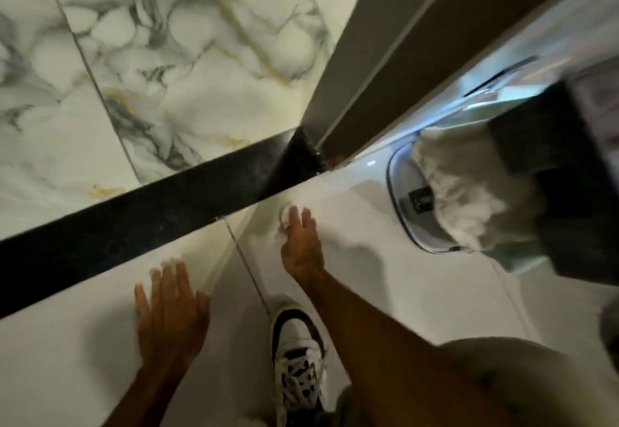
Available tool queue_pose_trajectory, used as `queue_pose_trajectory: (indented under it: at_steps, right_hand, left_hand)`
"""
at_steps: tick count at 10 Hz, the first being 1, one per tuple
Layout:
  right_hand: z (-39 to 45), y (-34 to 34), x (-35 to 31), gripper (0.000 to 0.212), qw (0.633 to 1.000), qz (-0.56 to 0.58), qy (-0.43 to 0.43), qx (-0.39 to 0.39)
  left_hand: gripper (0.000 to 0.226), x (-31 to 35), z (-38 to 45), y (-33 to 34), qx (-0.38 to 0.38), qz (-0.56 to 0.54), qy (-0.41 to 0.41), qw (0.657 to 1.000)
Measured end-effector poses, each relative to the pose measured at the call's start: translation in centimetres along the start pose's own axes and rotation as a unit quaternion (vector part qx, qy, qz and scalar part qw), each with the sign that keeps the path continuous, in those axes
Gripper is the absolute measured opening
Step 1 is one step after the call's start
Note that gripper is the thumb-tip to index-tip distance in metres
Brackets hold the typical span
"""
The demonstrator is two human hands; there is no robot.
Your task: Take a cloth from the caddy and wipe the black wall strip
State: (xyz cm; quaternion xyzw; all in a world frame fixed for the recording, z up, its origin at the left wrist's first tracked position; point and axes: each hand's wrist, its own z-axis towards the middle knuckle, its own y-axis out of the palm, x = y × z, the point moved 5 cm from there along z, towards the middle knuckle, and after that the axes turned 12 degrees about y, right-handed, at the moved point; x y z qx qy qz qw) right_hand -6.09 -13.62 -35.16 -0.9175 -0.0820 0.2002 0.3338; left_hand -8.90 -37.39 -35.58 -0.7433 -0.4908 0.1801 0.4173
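The black wall strip runs diagonally along the foot of the marble wall and ends at a corner beside a brown door frame. A black caddy stands at the right, with a white cloth bunched against its left side. My left hand hovers just below the strip, fingers spread and holding nothing. My right hand stretches forward over the white floor, fingers extended, well short of the cloth. A pale blur sits at its fingertips.
The marble wall fills the upper left and a brown door frame the upper middle. A clear curved plastic rim lies under the cloth. My black-and-white sneaker stands on the white tiled floor between my arms.
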Motion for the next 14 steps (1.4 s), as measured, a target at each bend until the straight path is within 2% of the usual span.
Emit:
queue_pose_trajectory:
  at_steps: [1, 2, 3, 4, 5, 6, 7, 8, 9, 10, 11, 12, 13, 14]
  right_hand:
    - [-7.9, -6.3, 0.0, 0.063, 0.999, 0.035, 0.032, 0.016]
    - [-15.9, -13.4, -1.2, 0.055, 0.993, 0.11, 0.009, 0.048]
    - [-24.4, -23.5, -1.0, 0.043, 0.971, 0.236, 0.015, 0.04]
    - [-29.9, -34.5, 0.9, 0.035, 0.947, 0.299, -0.007, 0.12]
    - [-32.2, -44.2, 4.9, 0.036, 0.902, 0.333, 0.028, 0.271]
    - [-30.0, -49.2, 9.4, 0.048, 0.88, 0.357, 0.123, 0.29]
    - [-25.1, -50.1, 12.1, 0.06, 0.89, 0.349, 0.189, 0.226]
    - [-19.6, -49.3, 14.4, 0.043, 0.881, 0.378, 0.237, 0.157]
    - [-15.0, -48.1, 16.2, 0.028, 0.874, 0.375, 0.277, 0.133]
    - [-12.4, -47.3, 17.3, 0.044, 0.863, 0.388, 0.294, 0.135]
    - [-10.8, -45.8, 17.5, 0.086, 0.907, 0.321, 0.267, 0.051]
    - [-11.3, -45.0, 17.1, 0.088, 0.908, 0.337, 0.247, -0.017]
    - [-12.9, -46.0, 17.1, 0.086, 0.907, 0.348, 0.236, 0.007]
    - [-16.1, -47.7, 16.8, 0.07, 0.916, 0.336, 0.214, 0.054]
  left_hand:
    - [0.077, 4.2, -6.3, -7.7, -0.04, 0.016, 0.007, 0.999]
    - [0.07, 9.1, -13.3, -16.2, -0.04, 0.06, 0.06, 0.996]
    - [0.052, 14.8, -19.8, -24.2, 0.02, 0.054, 0.095, 0.994]
    - [0.051, 21.5, -22.0, -30.5, 0.003, 0.037, 0.167, 0.985]
    - [0.078, 29.4, -21.6, -35.1, -0.013, 0.04, 0.259, 0.965]
    - [0.072, 37.3, -19.0, -37.2, 0.019, 0.032, 0.349, 0.936]
    - [0.079, 43.4, -15.9, -37.2, 0.019, 0.076, 0.412, 0.908]
    - [0.078, 47.1, -12.9, -35.8, 0.004, 0.128, 0.434, 0.892]
    - [0.066, 49.0, -10.8, -34.0, 0.025, 0.173, 0.465, 0.868]
    - [0.064, 49.3, -8.9, -32.0, 0.032, 0.201, 0.473, 0.857]
    - [0.072, 48.9, -7.2, -30.3, 0.003, 0.222, 0.466, 0.857]
    - [0.082, 48.2, -6.8, -29.2, -0.028, 0.253, 0.454, 0.854]
    - [0.084, 48.4, -7.4, -30.0, -0.013, 0.246, 0.458, 0.854]
    - [0.083, 48.9, -9.7, -32.2, 0.023, 0.204, 0.448, 0.87]
